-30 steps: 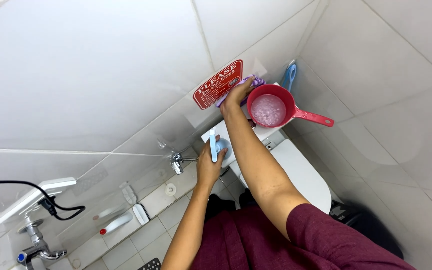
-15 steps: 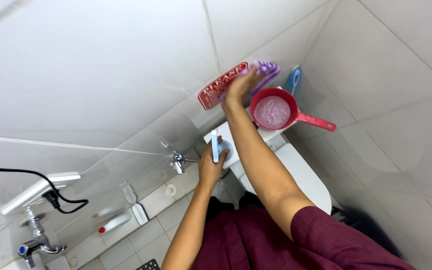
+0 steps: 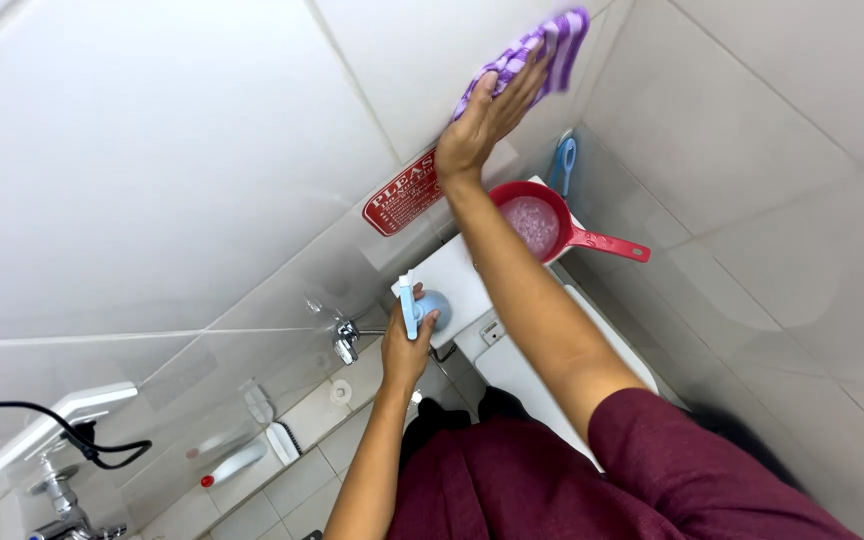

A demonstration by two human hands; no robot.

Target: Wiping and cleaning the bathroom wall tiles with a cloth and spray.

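My right hand (image 3: 482, 125) lies flat, fingers spread and straight, pressing a purple-and-white striped cleaning cloth (image 3: 542, 45) against the glossy white wall tiles (image 3: 202, 150), high above the red rectangular sign (image 3: 402, 195). I am not gripping the cloth so much as pinning it between palm and tile; most of it bunches out beyond my fingertips. It looks soft, limp and light, so I judge it will fold and slide under me unless I keep the whole palm bearing on it, and on so slick a tile it should glide easily. My left hand (image 3: 410, 345) is curled closed around a pale blue spray bottle (image 3: 424, 308), fingers wrapped about its rounded body below the nozzle. That seems a rigid plastic thing, light enough for one hand, best held at the neck where the trigger sits. Just beside it the white toilet cistern (image 3: 447, 275) carries a red plastic dipper with a long handle (image 3: 562, 228), foamy water inside. A blue brush (image 3: 562, 165) hangs in the corner behind.
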